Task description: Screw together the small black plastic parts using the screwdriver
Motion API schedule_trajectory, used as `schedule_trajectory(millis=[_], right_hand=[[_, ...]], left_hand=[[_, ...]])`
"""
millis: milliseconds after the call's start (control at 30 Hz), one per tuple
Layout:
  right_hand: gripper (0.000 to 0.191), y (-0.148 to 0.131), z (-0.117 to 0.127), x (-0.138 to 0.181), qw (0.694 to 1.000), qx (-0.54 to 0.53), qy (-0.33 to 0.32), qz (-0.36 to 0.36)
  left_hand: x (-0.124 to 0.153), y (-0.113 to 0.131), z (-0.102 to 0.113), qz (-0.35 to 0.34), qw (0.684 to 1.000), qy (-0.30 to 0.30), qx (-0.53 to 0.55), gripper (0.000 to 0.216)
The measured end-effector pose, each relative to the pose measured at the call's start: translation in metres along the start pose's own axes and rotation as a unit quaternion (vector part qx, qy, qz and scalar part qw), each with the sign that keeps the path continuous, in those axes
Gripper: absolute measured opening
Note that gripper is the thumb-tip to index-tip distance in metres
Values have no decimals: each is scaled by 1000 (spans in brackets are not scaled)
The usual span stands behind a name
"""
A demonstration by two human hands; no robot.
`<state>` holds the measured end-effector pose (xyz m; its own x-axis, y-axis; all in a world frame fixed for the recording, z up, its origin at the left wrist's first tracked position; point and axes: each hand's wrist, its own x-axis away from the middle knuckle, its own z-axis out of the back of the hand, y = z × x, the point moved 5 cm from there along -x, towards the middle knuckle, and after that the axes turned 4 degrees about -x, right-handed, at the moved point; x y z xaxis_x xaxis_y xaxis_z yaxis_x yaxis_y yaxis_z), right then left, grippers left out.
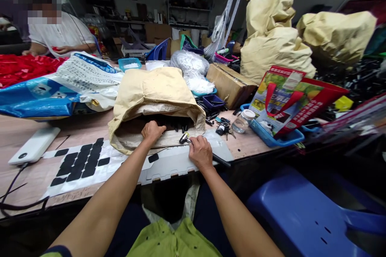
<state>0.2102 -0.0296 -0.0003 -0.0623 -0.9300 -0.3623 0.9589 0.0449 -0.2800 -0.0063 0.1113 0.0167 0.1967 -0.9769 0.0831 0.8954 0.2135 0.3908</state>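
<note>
My left hand (152,131) reaches into the mouth of a tan paper sack (157,84) lying on its side, opening toward me. Its fingers look curled; whatever they hold is hidden. Dark slender pieces (176,125) show inside the sack beside that hand. My right hand (201,151) rests at the front of the table, closed around a small hammer (221,160) with a shiny metal head, a yellowish tip and a black handle. Beneath both hands lies a flat whitish sheet (171,160). A single black rounded patch (153,157) lies on it, near my left wrist.
Left are rows of black patches (81,160) and a white power bank (34,146) with a cable. A printed bag (280,100) in a blue tray (271,138), a jar (243,121) and keys (230,132) stand right. A person (60,31) sits far left; a blue stool (301,208) is front right.
</note>
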Motion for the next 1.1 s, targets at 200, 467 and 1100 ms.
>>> schedule_trajectory(millis=[200, 467, 1100], right_hand=[[21, 0, 0, -1, 1000, 4, 3, -2], [20, -1, 1, 0, 1000, 4, 6, -5], [35, -26, 30, 19, 981, -181, 56, 52]], left_hand=[[47, -23, 6, -131, 986, -1, 102, 19], [100, -26, -26, -315, 929, -47, 188, 19], [104, -24, -29, -331, 927, 15, 174, 18]])
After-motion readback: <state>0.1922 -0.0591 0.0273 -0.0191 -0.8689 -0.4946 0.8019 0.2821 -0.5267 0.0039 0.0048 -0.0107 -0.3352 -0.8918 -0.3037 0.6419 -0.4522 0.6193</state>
